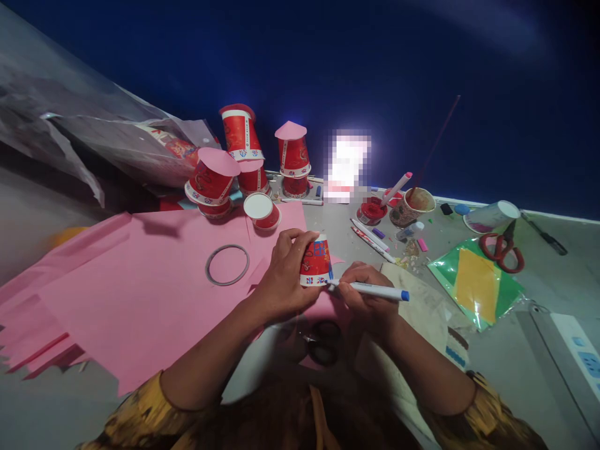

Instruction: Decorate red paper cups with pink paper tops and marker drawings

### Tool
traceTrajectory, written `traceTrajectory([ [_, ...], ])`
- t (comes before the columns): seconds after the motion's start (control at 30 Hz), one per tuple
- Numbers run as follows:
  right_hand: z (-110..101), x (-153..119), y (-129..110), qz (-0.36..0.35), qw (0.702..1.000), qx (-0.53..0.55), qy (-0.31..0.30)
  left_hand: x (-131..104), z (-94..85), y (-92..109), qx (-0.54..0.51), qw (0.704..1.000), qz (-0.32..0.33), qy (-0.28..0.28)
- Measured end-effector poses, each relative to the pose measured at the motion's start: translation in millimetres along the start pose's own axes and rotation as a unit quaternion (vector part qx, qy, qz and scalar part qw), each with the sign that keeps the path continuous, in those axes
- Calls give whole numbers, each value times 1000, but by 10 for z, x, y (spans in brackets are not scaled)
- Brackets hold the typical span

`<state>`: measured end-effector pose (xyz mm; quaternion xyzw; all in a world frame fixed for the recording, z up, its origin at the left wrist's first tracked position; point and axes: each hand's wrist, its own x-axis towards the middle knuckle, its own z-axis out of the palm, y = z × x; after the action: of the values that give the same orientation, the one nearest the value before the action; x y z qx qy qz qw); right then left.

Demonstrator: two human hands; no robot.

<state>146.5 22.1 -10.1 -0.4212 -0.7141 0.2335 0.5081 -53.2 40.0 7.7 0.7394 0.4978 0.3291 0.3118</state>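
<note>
My left hand [289, 269] grips a red paper cup [313, 265], which is held upside down with its white rim at the bottom. A blue window-like grid is drawn on the cup's side, with more blue near its lower right. In my right hand [366, 289] is a white marker [382, 291] with a blue end, its tip touching or very close to the cup near the rim. Pink paper [154, 294] lies to the left of my hands, with a grey ring [209, 265] on it. Dark-handled scissors [323, 350] show dimly below the cup.
Decorated red cups, some stacked with pink paper tops [291, 130], stand at the back left. Markers [372, 240], a red pot [371, 212] and a stained cup [412, 208] are at the back right. Red-handled scissors [501, 251] lie on a green packet [450, 265]; a power strip [581, 353] is far right.
</note>
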Motion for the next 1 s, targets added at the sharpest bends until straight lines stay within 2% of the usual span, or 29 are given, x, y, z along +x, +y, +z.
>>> traceTrajectory([
  [0.43,-3,-5,-2,-32,999,-6,2,-10,9,-15,5,1000,1,-6],
  [0.63,-2,-7,-25,-66,998,-12,-21,-18,8,7,29,999,-14,-12],
  [1.0,9,4,-52,-81,995,-39,-38,-30,9,23,40,999,-13,-20],
])
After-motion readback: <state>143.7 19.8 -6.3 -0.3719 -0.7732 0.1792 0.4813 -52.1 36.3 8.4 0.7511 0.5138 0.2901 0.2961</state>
